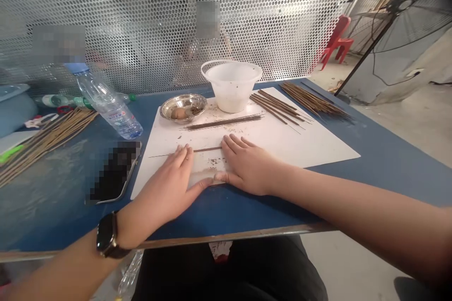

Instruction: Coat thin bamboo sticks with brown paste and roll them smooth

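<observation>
**Stick (pixel 207 149) under two flat hands**

The left fingers (pixel 181 153) and right fingers (pixel 231 144) lie stretched out, palms down, gripping nothing. The stick runs crosswise under their tips: its brown part shows between the two hands, and a thin bare end sticks out left of the left fingers. How far it reaches beneath the right fingers is hidden. The thumbs point at each other, nearer the body than the fingers; whether they touch is hard to tell. Crumbs (pixel 213 162) lie between the hands on white paper (pixel 318 143), which covers part of the blue counter (pixel 268 216).

Straight beyond the fingers is a row of thin dark sticks (pixel 224 122). Past that stand a metal bowl (pixel 164 114) with a brown lump (pixel 179 113) in it, beyond the left fingers, and a white tub (pixel 233 96), beyond the right. Thicker sticks (pixel 273 106) lie on the paper, ahead and right of the right fingers. Left of the left fingers are a phone (pixel 115 174) and, farther off, a bottle (pixel 109 103).
</observation>
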Demonstrator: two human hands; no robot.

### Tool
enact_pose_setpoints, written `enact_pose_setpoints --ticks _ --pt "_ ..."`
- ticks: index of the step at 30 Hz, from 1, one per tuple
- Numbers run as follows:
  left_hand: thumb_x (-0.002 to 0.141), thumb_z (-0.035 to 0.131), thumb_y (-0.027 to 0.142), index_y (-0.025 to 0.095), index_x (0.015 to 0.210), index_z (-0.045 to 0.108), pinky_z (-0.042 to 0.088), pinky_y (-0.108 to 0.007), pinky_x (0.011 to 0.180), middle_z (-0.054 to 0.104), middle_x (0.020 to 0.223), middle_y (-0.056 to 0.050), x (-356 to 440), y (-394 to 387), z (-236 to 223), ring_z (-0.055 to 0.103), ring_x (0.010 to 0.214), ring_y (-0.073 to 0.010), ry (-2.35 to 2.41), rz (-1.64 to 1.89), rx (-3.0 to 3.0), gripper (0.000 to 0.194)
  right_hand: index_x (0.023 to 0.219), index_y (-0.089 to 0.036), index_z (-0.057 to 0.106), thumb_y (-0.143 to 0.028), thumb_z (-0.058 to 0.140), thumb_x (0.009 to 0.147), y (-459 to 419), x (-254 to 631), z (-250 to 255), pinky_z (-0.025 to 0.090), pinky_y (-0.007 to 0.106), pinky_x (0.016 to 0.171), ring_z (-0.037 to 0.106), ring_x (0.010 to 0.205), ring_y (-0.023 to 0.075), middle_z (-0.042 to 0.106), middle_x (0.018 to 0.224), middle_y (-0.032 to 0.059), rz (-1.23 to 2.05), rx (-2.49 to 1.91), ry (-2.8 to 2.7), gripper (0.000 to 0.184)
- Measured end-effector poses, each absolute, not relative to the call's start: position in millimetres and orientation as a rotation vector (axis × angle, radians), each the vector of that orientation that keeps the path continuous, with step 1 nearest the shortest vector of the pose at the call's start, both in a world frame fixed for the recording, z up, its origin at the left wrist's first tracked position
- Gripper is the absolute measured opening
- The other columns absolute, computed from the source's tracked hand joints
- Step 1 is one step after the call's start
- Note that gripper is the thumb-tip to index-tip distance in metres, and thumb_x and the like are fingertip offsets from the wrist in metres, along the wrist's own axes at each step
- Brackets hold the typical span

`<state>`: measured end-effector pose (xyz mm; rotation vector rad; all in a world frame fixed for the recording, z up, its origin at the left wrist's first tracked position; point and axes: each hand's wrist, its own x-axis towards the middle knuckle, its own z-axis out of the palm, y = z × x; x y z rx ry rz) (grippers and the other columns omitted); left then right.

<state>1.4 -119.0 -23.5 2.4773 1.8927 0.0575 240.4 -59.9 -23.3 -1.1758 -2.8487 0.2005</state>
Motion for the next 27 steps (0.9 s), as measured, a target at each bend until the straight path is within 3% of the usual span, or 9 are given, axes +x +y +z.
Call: enact_pose_setpoints --ticks 3,10,17,24,27 --pt "0.102 0.035 0.072 -0.003 0.163 0.032 0.033 -0.055 0.127 0.028 0.170 -0.028 -1 -114 -23 0.028 0.159 -0.0400 1.873 0.030 2.515 0.097 0.164 0.009 0.026 -0.079 0.023 0.101 -55 239 -21 0.025 0.059 0.129 0.017 0.160 0.0462 0.022 0.170 0.0315 0.210 -1.204 -2.858 0.108" --pt "0.099 0.042 0.076 -0.001 0.160 0.041 0.036 -0.054 0.127 0.040 0.165 -0.027 -1 -135 -23 0.038 0.155 -0.0420 1.878 0.063 2.574 0.099 0.162 0.006 0.034 -0.083 0.025 0.098 -78 247 -20 0.027 0.059 0.129 0.024 0.159 0.0457 0.029 0.168 0.0310 0.247 -1.159 -2.844 0.111" --pt "0.101 0.038 0.073 -0.006 0.163 0.032 0.031 -0.054 0.129 0.026 0.170 -0.029 -2 -104 -14 0.028 0.159 -0.0405 1.900 -0.120 2.507 0.100 0.164 0.007 0.027 -0.078 0.026 0.101 -58 240 -22 0.024 0.058 0.130 0.017 0.161 0.0448 0.021 0.171 0.0304 0.257 -1.231 -2.829 0.106" --pt "0.096 0.036 0.082 -0.002 0.163 0.035 0.033 -0.052 0.128 0.030 0.169 -0.028 2 -144 -15 0.032 0.157 -0.0412 1.909 -0.039 2.481 0.108 0.163 0.007 0.031 -0.084 0.023 0.097 -83 246 -22 0.028 0.059 0.129 0.024 0.159 0.0461 0.027 0.169 0.0315 0.235 -1.166 -2.865 0.113" --pt "0.098 0.034 0.079 -0.004 0.163 0.033 0.032 -0.053 0.128 0.028 0.169 -0.029 3 -133 -10 0.030 0.158 -0.0409 1.914 -0.085 2.443 0.106 0.162 0.009 0.031 -0.083 0.023 0.097 -76 240 -26 0.026 0.060 0.129 0.022 0.159 0.0466 0.026 0.169 0.0325 0.214 -1.162 -2.847 0.113"
